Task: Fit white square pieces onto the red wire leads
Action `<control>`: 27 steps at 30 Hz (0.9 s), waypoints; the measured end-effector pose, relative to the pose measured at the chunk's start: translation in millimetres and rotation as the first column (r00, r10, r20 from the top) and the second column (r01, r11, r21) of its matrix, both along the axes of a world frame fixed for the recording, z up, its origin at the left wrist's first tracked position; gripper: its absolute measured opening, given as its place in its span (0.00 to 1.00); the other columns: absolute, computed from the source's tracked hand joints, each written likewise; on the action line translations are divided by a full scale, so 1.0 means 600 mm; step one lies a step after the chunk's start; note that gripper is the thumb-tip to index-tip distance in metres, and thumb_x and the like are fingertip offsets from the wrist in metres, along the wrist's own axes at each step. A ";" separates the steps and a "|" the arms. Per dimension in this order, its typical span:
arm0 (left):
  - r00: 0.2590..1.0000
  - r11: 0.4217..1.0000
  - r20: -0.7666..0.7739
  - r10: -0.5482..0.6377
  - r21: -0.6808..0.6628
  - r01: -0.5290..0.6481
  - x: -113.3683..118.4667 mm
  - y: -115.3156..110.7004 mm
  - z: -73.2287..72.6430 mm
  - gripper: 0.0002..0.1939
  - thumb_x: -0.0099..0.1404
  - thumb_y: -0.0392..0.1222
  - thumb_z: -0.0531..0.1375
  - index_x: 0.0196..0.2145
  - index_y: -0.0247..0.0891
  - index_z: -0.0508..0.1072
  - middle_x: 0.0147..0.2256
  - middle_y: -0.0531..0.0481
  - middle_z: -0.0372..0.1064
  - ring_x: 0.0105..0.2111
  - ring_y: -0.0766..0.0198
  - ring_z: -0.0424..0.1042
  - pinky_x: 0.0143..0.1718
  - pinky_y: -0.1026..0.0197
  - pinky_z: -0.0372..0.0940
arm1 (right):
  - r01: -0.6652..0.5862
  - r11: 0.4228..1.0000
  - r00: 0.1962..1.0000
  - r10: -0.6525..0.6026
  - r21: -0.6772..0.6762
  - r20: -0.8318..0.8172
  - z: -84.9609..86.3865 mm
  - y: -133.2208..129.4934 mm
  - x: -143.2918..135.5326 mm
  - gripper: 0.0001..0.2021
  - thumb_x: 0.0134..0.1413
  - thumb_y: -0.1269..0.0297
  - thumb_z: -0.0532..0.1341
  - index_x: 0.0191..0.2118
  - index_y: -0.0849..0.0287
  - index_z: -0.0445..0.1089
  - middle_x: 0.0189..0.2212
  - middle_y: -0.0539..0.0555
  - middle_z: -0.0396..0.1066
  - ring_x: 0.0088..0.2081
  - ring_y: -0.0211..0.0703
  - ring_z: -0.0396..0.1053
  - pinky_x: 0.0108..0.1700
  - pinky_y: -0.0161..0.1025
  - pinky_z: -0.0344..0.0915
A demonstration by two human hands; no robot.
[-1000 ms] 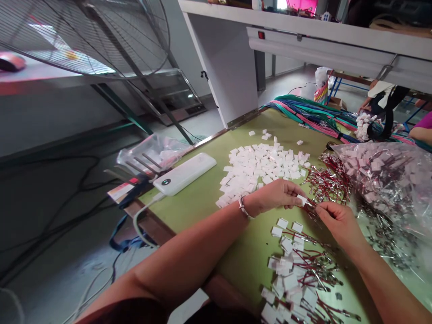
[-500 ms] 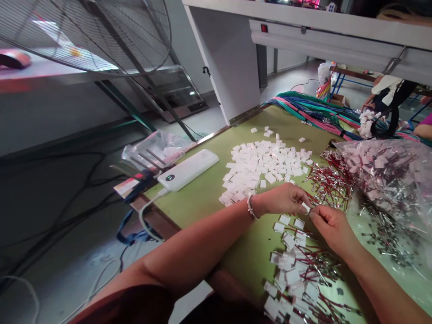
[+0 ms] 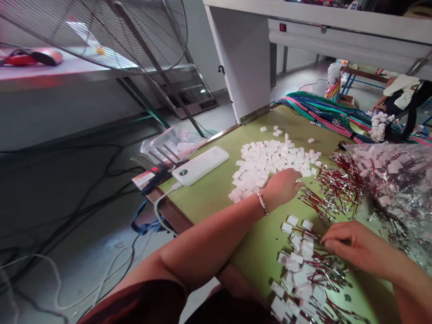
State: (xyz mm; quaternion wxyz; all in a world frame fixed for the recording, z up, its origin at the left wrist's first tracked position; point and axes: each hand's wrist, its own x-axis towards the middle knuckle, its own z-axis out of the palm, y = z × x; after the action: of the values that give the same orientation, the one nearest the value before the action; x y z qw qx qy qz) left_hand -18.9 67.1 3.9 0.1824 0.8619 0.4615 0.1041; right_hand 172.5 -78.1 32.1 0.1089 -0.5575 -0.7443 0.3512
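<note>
My left hand reaches over the near right edge of a pile of small white plastic connector housings. Its thumb and forefinger are apart, and I see nothing held between them. Lower on the right, my right hand hovers at the upper side of a group of white connectors with red wires. The fingers there are curled with the thumb close to them; whatever they hold, if anything, is hidden. Between and beyond the hands lies a heap of short red wires with metal terminals.
A clear plastic bag of wired connectors lies at the right. Bundled coloured cables run along the table's far side. A white power bank with a cable sits near the left edge. A large fan stands left; a person is farther back.
My hands have come apart from the white connector they held together. The left moved up towards the connector pile; the right moved down beside the wired connectors. The view shifted slightly.
</note>
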 end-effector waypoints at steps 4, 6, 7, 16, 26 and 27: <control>0.991 1.000 -0.135 -0.016 0.015 0.018 0.015 -0.009 -0.013 0.12 0.69 0.41 0.52 0.43 0.35 0.73 0.41 0.43 0.69 0.42 0.57 0.69 0.38 0.60 0.65 | 0.246 0.938 0.927 -0.301 0.244 0.223 -0.031 0.049 -0.007 0.10 0.59 0.64 0.54 0.32 0.57 0.72 0.31 0.53 0.72 0.32 0.41 0.68 0.33 0.38 0.59; 0.989 0.997 -0.133 -0.057 0.043 0.063 0.016 -0.008 -0.019 0.11 0.67 0.36 0.53 0.42 0.35 0.73 0.40 0.42 0.67 0.42 0.57 0.68 0.39 0.59 0.64 | 0.238 0.888 0.851 -0.386 0.394 0.356 -0.050 0.066 -0.018 0.10 0.59 0.61 0.55 0.35 0.57 0.72 0.34 0.55 0.71 0.34 0.44 0.68 0.33 0.39 0.57; 0.989 0.995 -0.129 -0.071 0.061 0.079 0.015 -0.008 -0.021 0.11 0.67 0.34 0.52 0.42 0.34 0.73 0.39 0.42 0.67 0.42 0.57 0.68 0.39 0.59 0.64 | 0.211 0.874 0.824 -0.400 0.437 0.402 -0.058 0.071 -0.025 0.10 0.59 0.59 0.55 0.36 0.58 0.72 0.34 0.56 0.71 0.34 0.44 0.68 0.31 0.39 0.57; 0.997 0.997 -0.029 -0.066 -0.037 0.065 -0.002 -0.012 -0.012 0.11 0.62 0.30 0.53 0.41 0.32 0.72 0.38 0.41 0.67 0.38 0.56 0.68 0.38 0.57 0.63 | 0.061 0.850 0.778 -0.369 0.523 0.509 -0.070 0.063 -0.028 0.12 0.61 0.63 0.53 0.31 0.57 0.72 0.32 0.55 0.68 0.34 0.44 0.67 0.29 0.39 0.54; 0.866 0.899 0.473 0.161 -0.433 0.069 -0.009 0.007 0.012 0.05 0.62 0.36 0.59 0.35 0.34 0.74 0.29 0.49 0.70 0.27 0.67 0.68 0.32 0.62 0.64 | 0.417 0.805 0.898 -0.435 0.423 -0.056 -0.070 0.060 0.006 0.10 0.56 0.58 0.56 0.30 0.57 0.70 0.25 0.52 0.72 0.27 0.42 0.67 0.31 0.39 0.60; 0.825 0.838 0.518 0.225 -0.535 0.107 -0.009 0.006 0.015 0.05 0.62 0.36 0.59 0.35 0.33 0.73 0.26 0.51 0.69 0.24 0.69 0.67 0.29 0.64 0.64 | 0.451 0.810 0.887 -0.455 0.375 -0.083 -0.071 0.060 0.006 0.11 0.55 0.57 0.56 0.29 0.57 0.69 0.24 0.52 0.71 0.25 0.41 0.66 0.30 0.39 0.59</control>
State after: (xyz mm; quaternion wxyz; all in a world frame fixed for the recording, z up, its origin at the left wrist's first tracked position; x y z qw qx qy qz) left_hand -24.4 70.8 12.9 0.5422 0.6896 0.4247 0.2236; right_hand 175.9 -42.2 -10.3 0.2923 -0.6881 -0.6447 0.1597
